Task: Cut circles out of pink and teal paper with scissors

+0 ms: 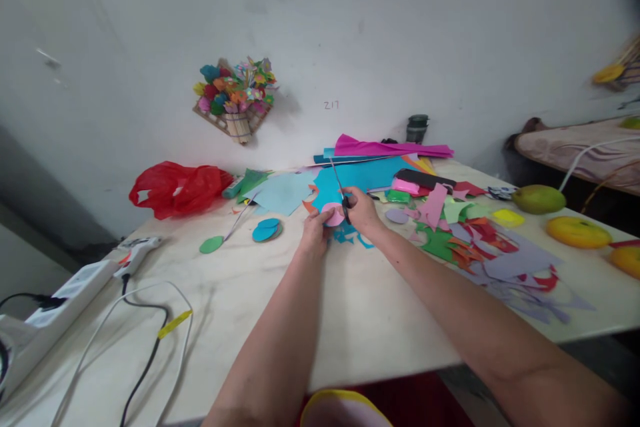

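Note:
Between the fingers of my left hand point(315, 232) is a round piece of pink paper point(333, 213). My right hand point(363, 213) is closed around the dark handles of a pair of scissors point(338, 180), whose long blades point up and away from me. The scissors are right beside the pink circle; whether the blades touch it I cannot tell. Blue paper scraps point(345, 235) lie under and beside my hands, and a large blue sheet point(360, 175) spreads out behind them. To the left sit blue paper circles point(267, 229) in a stack and a green paper circle point(211, 244).
Coloured paper scraps point(465, 240) cover the table's right side, near several yellow-green fruits point(577, 231). A red plastic bag point(177, 188) rests at the back left. Power strips point(75, 300) and cables point(165, 307) occupy the left. A magenta roll point(390, 147) lies along the wall.

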A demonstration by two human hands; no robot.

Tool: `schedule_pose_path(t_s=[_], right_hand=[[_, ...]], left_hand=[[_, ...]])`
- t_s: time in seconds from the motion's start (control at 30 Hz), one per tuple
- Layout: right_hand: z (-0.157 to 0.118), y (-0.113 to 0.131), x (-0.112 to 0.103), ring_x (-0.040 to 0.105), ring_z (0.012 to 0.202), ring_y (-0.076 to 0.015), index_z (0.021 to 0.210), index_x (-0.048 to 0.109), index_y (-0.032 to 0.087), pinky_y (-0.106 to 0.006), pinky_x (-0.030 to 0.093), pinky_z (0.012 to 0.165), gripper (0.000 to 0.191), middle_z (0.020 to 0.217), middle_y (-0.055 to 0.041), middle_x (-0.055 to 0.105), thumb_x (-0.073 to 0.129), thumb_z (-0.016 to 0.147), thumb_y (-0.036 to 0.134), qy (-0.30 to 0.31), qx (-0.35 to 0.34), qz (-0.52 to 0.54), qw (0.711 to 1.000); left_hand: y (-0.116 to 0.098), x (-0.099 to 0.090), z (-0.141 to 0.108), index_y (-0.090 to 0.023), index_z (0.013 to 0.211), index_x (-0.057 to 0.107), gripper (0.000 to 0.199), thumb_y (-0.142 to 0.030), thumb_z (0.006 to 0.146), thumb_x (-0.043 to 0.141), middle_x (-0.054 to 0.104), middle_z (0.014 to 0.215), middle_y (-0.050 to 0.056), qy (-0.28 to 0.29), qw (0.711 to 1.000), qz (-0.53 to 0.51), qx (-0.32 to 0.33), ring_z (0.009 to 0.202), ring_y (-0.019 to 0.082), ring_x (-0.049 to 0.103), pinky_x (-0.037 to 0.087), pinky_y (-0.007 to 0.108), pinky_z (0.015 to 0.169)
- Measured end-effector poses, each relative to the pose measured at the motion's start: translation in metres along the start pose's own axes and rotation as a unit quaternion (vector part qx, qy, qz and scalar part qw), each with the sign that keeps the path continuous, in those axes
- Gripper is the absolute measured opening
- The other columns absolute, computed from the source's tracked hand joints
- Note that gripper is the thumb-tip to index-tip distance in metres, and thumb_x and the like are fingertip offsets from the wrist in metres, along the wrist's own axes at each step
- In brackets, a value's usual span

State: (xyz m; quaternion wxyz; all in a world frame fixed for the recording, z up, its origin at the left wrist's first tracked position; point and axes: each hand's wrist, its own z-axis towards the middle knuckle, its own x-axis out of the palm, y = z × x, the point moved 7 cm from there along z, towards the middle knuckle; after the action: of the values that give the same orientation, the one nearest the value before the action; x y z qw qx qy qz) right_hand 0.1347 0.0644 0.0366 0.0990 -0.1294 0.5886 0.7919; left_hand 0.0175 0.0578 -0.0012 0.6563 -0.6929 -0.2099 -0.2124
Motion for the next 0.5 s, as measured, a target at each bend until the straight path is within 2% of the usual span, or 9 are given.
schedule_pose_path(t_s=[0.1,0.27,0.4,0.5], right_hand=[[-0.004,0.003,-0.010,0.050,0.061,-0.0179,0.110,0.056,0.024,-0.025,0.035,0.055,0.041,0.060,0.0044,0.053,0.059,0.069,0.031,-0.107,-0.018,-0.026,0.994],[-0.008,0.007,-0.012,0.050,0.063,-0.0187,0.107,0.057,0.023,-0.026,0.036,0.058,0.041,0.063,0.0025,0.055,0.059,0.067,0.030,-0.150,-0.046,-0.037,0.987],[-0.010,0.009,-0.014,0.050,0.063,-0.0188,0.106,0.057,0.021,-0.027,0.037,0.060,0.042,0.063,0.0021,0.055,0.060,0.065,0.028,-0.175,-0.048,-0.052,0.982],[-0.012,0.010,-0.013,0.050,0.062,-0.0190,0.106,0.057,0.020,-0.027,0.037,0.060,0.042,0.061,0.0022,0.054,0.060,0.065,0.028,-0.177,-0.054,-0.053,0.981]], left_hand=[[0.004,0.005,0.000,-0.015,0.079,0.059,0.019,-0.012,0.067,0.073,0.066,0.071,0.001,0.013,0.999,-0.038,0.008,0.062,0.012,0.063,0.051,0.021,0.060],[0.013,0.010,-0.001,-0.017,0.088,0.060,0.023,-0.020,0.071,0.076,0.067,0.076,0.001,0.010,0.999,-0.030,0.000,0.065,0.014,0.065,0.048,0.021,0.055],[0.018,0.011,-0.002,-0.015,0.093,0.062,0.018,-0.012,0.076,0.068,0.069,0.079,0.003,-0.008,0.997,-0.079,-0.014,0.067,0.013,0.065,0.048,0.020,0.057],[0.020,0.012,-0.005,-0.015,0.092,0.062,0.014,-0.008,0.080,0.061,0.068,0.075,0.002,-0.016,0.994,-0.107,-0.032,0.059,0.011,0.061,0.046,0.020,0.051]])
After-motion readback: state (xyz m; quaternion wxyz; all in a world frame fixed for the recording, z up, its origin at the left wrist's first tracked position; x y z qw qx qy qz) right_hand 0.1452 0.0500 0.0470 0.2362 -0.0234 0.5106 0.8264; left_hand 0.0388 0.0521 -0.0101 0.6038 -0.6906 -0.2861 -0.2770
